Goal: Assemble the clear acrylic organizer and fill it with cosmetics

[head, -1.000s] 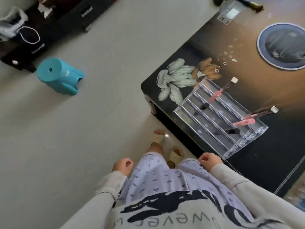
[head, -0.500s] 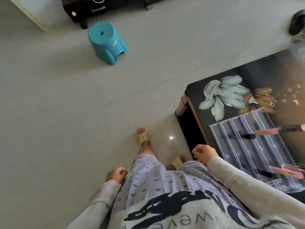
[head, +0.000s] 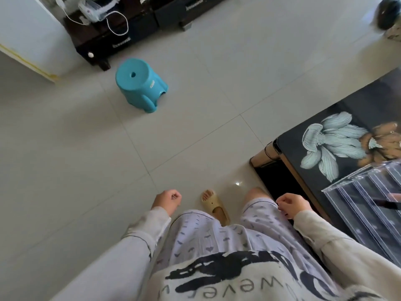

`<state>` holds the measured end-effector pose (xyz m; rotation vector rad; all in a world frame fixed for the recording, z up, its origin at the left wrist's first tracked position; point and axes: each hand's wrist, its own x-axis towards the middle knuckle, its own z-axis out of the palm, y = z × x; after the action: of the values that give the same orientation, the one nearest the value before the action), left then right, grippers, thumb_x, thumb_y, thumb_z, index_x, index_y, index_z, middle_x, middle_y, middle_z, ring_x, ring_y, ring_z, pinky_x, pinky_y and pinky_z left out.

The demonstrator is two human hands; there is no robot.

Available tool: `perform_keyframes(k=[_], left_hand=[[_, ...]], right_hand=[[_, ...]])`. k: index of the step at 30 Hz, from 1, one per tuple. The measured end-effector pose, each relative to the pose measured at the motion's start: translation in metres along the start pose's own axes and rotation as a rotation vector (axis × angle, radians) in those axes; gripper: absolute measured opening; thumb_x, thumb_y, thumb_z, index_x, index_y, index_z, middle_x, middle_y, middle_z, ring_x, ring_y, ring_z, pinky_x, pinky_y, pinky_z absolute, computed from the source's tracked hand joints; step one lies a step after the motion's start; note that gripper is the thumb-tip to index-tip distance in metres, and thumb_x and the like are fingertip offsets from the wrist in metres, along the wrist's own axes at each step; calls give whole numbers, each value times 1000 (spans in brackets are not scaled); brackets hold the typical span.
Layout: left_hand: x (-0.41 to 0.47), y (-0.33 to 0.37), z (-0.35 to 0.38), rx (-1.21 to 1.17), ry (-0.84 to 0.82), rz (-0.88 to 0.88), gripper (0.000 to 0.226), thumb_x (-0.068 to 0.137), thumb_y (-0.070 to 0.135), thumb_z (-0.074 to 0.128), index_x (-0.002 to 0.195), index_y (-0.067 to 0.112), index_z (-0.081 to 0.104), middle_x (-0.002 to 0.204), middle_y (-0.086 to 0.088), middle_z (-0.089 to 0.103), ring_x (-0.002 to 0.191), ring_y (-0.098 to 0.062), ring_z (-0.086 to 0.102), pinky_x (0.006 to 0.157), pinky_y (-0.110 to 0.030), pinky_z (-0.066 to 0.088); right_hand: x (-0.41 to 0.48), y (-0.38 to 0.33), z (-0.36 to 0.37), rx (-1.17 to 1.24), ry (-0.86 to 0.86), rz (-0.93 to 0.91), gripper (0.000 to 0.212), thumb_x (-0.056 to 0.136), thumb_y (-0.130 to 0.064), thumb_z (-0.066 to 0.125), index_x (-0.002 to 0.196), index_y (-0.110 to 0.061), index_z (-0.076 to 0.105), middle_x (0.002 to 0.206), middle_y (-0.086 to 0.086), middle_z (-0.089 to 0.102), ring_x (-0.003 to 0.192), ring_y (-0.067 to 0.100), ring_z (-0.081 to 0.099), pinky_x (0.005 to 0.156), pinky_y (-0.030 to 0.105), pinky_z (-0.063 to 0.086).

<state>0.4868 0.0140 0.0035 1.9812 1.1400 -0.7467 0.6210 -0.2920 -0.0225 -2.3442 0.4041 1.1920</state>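
At the right edge of the view, the clear acrylic organizer (head: 366, 205) lies on the dark flower-printed table (head: 347, 109) near its close corner, its long dividers showing and one dark-tipped cosmetic (head: 390, 204) resting in it — cut off by the frame. Both hands hang at the person's sides above the pale tiled floor (head: 195, 105), well apart from the organizer: the left hand (head: 166, 202) and the right hand (head: 291, 204) are each curled into a loose, empty fist. Farther off to the left stands a teal plastic stool (head: 140, 84) — upright, near a dark low cabinet (head: 121, 33).
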Motion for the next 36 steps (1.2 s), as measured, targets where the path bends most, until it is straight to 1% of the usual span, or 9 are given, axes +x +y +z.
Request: perform_keyframes(k=[3,7,10,16,19,22,27,31,36], left_hand=[[27,20,-29,31,7,26,38,85,6,51,53,25,48,52,7,51,47,-11,48,56,-17,39],[54,39,-48,-2,1,26,38,85,7,50,53,26,48,53,7,52,38,-2,48,49,-16,37],[71,51,-57,-25,-23,2,38,85,7,50,53,26,48,52,6,52,31,1,46,47,-14,36],[108,72,-74,33,-101,-81,19,87,9,52,76,10,67,69,-7,63,65,-22,62,67,-19,43],[126,93,-89,126,-123,-108,21,89,14,52,99,5,68,103,-14,70,100,-27,64,81,-23,47],[148,124,-110,158,-107,-99,24,90,15,50,104,7,67,115,-11,68,109,-26,59,88,-23,44],[191,187,-141,140,-107,-21,18,88,11,53,94,6,69,103,-15,71,97,-27,63,79,-24,45],[236,239,-164,185,-156,13,32,87,9,53,59,22,53,81,-12,62,76,-20,54,71,-21,39],[297,326,-202,350,-206,91,19,87,10,52,70,16,60,94,-15,68,85,-25,58,77,-25,43]], right_hand=[[-3,-15,6,-44,32,15,14,84,-4,57,89,-5,70,82,11,63,75,21,53,69,25,42],[7,-40,6,-38,3,52,17,84,0,55,94,1,68,67,7,60,54,16,50,37,3,36],[23,-66,3,-12,-3,93,18,86,0,53,97,3,66,55,0,53,47,11,47,31,4,34],[70,-140,-19,-94,-35,59,20,86,-8,51,95,-6,69,90,14,67,72,21,54,66,23,43],[88,-178,-42,-35,-32,13,19,86,-4,48,84,-9,66,82,12,62,74,23,55,59,23,43],[102,-212,-64,21,20,-18,20,82,-3,48,71,-16,59,76,9,60,69,22,55,57,22,42],[120,-250,-91,114,61,-6,23,84,-4,48,93,-8,68,68,5,58,59,17,51,50,19,38],[138,-271,-101,174,53,48,23,86,-5,49,98,-5,68,68,2,58,68,17,51,56,19,39],[165,-289,-111,381,65,231,20,88,-4,50,100,0,65,66,6,58,51,13,52,48,18,41]])
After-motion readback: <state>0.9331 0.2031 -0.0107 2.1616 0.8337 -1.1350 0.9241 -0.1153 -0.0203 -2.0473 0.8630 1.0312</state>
